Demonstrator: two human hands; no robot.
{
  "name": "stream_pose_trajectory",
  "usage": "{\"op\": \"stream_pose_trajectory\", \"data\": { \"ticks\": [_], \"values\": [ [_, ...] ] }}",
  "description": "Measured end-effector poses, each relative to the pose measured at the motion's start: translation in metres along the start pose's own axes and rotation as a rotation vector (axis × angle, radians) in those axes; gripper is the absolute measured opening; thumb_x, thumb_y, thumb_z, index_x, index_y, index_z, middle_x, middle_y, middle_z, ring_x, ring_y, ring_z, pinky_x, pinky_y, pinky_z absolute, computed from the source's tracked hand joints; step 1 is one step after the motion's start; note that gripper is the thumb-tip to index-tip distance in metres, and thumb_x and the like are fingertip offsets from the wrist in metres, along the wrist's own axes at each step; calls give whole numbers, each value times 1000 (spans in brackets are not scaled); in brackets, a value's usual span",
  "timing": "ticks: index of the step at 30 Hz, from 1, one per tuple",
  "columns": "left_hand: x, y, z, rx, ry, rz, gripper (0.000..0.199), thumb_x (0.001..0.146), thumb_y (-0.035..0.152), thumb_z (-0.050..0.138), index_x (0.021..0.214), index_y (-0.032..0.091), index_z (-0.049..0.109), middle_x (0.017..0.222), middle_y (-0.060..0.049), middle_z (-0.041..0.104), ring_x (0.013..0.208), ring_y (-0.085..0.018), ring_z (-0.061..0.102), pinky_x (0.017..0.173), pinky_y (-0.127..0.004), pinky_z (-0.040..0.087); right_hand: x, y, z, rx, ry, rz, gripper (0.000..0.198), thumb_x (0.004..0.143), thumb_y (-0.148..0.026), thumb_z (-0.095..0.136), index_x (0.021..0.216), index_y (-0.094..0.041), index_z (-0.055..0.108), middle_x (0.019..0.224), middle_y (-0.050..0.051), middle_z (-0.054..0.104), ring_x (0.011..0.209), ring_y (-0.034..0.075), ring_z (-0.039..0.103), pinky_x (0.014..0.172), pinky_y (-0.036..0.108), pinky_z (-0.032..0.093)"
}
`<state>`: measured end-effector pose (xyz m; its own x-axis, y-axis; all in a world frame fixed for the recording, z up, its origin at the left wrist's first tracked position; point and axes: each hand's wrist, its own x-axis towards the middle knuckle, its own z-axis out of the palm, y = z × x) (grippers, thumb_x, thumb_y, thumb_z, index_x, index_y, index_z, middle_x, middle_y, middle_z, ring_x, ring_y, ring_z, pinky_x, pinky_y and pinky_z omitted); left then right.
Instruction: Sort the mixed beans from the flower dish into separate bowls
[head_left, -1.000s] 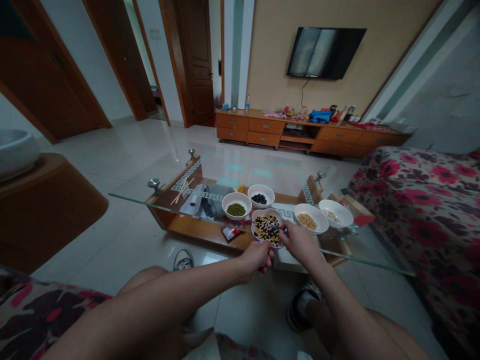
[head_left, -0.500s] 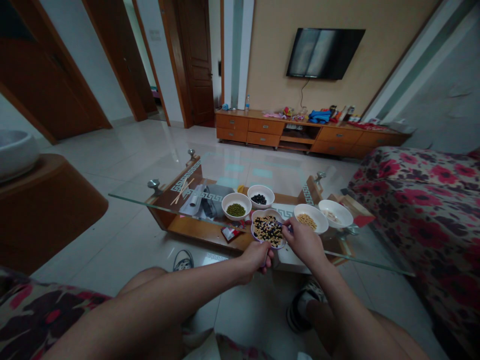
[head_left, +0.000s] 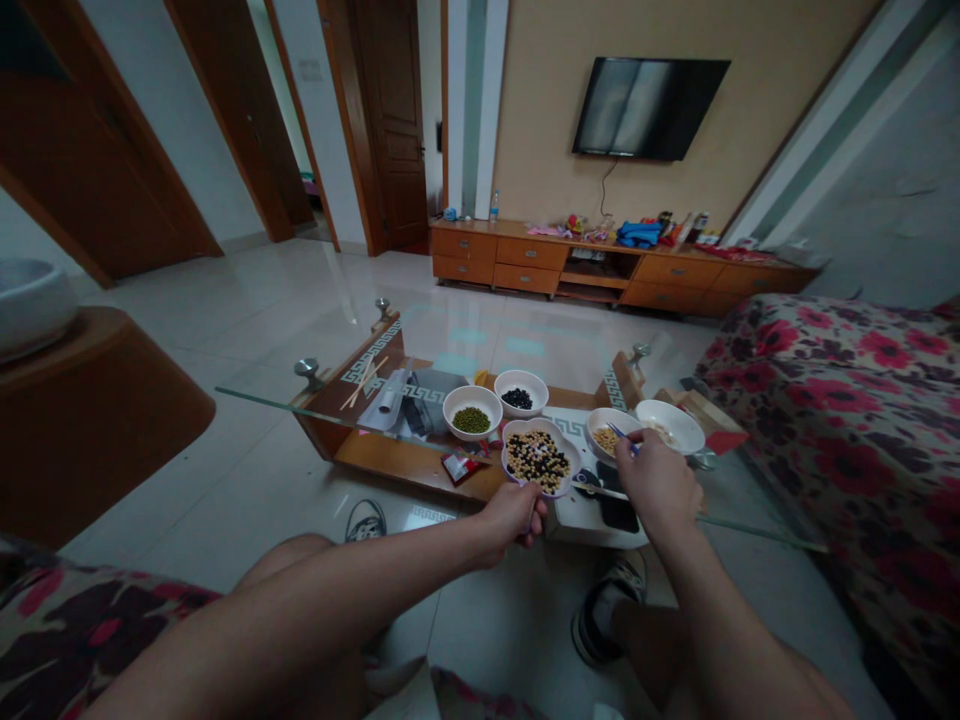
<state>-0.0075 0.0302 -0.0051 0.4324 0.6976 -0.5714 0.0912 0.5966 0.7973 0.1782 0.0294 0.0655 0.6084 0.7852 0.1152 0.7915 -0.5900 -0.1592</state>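
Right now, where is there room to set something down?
The widest bare stretch of glass tabletop lies beyond the black-bean bowl, toward the television cabinet. A narrower gap separates that bowl from the soybean bowl. Crowded: the near side, where the left hand holds the flower-shaped bowl beside the mung-bean bowl, and the right hand hovers at the soybean bowl.

The scalloped bowl [head_left: 574, 457] is edged in lilac, its beans [head_left: 537, 460] mottled black and tan. Green beans [head_left: 472, 420], black beans [head_left: 517, 399] and tan beans [head_left: 605, 440] are set off by white bowls [head_left: 472, 397]. The slim tool [head_left: 619, 433] is coloured blue-violet. The worktop [head_left: 277, 401] is edged in green; the sofa cover [head_left: 847, 420] is printed with pink and dark flowers.
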Motion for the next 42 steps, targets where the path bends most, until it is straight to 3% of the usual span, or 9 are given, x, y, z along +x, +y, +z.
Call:
{"op": "stream_pose_trajectory", "data": {
  "ticks": [8, 18, 22, 32, 42],
  "values": [
    [-1, 0, 0, -9, 1, -1, 34, 90, 40, 38, 66, 19, 52, 45, 4, 45, 40, -10, 38, 45, -24, 27, 0, -1, 2, 13, -10, -58, 37, 91, -44, 40, 109, -23, 64, 88, 14, 70, 83, 30, 68, 68, 37, 47],
    [-1, 1, 0, -8, 5, 8, 34, 89, 40, 39, 65, 19, 51, 46, 4, 45, 39, -10, 37, 46, -24, 27, -9, -12, 20, 151, -133, -471, 23, 91, -38, 47, 99, -22, 62, 86, 6, 71, 79, 20, 65, 61, 26, 34],
    [0, 1, 1, -8, 4, 12, 34, 90, 40, 39, 66, 19, 52, 46, 4, 45, 40, -10, 38, 45, -24, 28, -13, -17, 28, 151, -195, -568, 21, 91, -35, 48, 98, -21, 62, 82, 5, 71, 77, 18, 65, 62, 25, 33],
    [-1, 1, 1, -2, 5, 14, 33, 91, 37, 37, 66, 19, 50, 46, 4, 45, 41, -10, 39, 45, -23, 28, -17, -22, 31, 101, -247, -588, 21, 90, -34, 49, 98, -22, 63, 84, 5, 70, 76, 17, 64, 59, 24, 31],
    [-2, 1, 1, -10, 4, 21, 36, 89, 46, 41, 66, 20, 50, 46, 4, 45, 41, -9, 38, 45, -23, 28, -18, -23, 29, 69, -270, -581, 21, 91, -33, 47, 98, -22, 62, 85, 5, 70, 79, 18, 65, 60, 25, 30]
  ]
}}
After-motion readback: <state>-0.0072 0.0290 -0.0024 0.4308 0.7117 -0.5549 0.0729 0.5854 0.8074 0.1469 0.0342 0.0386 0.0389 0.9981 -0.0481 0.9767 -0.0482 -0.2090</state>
